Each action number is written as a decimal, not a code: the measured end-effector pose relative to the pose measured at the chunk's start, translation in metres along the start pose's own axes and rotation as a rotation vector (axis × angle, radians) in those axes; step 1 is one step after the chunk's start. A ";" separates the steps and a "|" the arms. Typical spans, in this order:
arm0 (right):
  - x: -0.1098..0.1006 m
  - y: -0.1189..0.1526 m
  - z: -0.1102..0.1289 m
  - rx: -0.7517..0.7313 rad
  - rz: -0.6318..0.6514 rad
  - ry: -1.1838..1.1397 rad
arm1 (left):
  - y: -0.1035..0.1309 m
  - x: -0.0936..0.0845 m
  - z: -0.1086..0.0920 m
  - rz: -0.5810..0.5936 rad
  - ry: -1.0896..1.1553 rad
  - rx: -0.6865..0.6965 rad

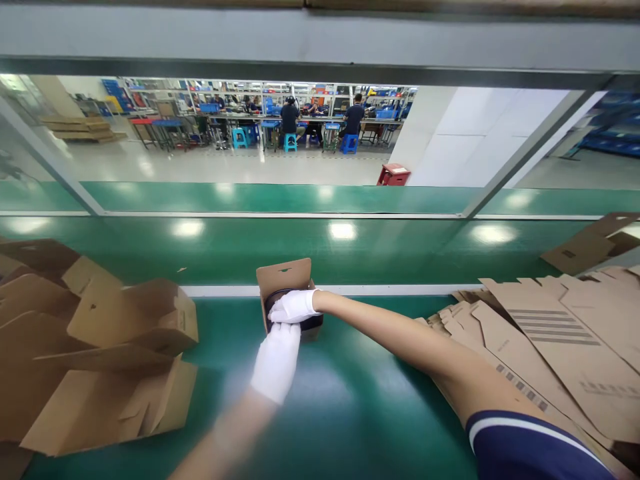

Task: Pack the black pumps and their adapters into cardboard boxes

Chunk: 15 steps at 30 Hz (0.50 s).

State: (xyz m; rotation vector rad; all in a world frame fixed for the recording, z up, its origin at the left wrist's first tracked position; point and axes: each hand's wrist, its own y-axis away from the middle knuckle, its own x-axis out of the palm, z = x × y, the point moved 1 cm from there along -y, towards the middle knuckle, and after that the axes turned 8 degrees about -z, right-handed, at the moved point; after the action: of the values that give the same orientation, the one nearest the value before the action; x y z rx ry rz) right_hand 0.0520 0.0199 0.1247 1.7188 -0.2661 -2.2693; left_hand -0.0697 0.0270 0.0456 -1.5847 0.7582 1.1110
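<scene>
A small brown cardboard box (286, 273) stands on the green work surface in front of me, its back flap with a hanging slot raised. Inside it sits a dark thing with a curved edge (273, 299), mostly hidden by my hands. My right hand (294, 307), in a white glove, reaches in from the right, its fingers bent down onto the dark thing. From below comes my left hand (276, 360), also gloved and slightly blurred. Its fingers are closed at the near side of the box, just under the right hand, and the fingertips are partly covered.
Several opened cardboard boxes (115, 393) are heaped at the left. Flat cardboard blanks (550, 333) lie stacked at the right, under my right arm. A white strip (225, 291) runs across behind the box. Beyond the metal frame (530, 153), people sit at benches.
</scene>
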 end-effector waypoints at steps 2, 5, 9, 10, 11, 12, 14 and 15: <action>-0.004 0.018 0.008 0.029 -0.087 0.019 | -0.005 0.006 0.006 -0.002 0.020 0.003; -0.013 0.066 0.019 0.006 -0.335 0.010 | -0.025 0.015 0.017 -0.017 0.060 0.027; -0.013 0.144 0.003 0.138 -0.508 0.124 | -0.084 0.028 0.038 -0.055 0.105 0.086; -0.010 0.163 -0.008 0.253 -0.487 0.192 | -0.101 0.032 0.044 -0.065 0.116 0.092; -0.006 0.183 -0.020 0.374 -0.450 0.257 | -0.118 0.035 0.050 -0.078 0.129 0.093; -0.002 0.203 -0.033 0.504 -0.409 0.311 | -0.134 0.039 0.056 -0.092 0.144 0.094; 0.006 0.246 -0.055 0.783 -0.325 0.350 | -0.158 0.045 0.063 -0.142 0.177 0.080; 0.009 0.269 -0.065 0.928 -0.296 0.341 | -0.165 0.047 0.064 -0.185 0.194 0.062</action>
State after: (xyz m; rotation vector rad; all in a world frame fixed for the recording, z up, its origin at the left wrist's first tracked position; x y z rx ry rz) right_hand 0.1418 -0.2349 0.1828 2.6895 -1.2002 -2.1081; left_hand 0.0753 0.1387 0.0602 -1.6894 0.7480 0.8016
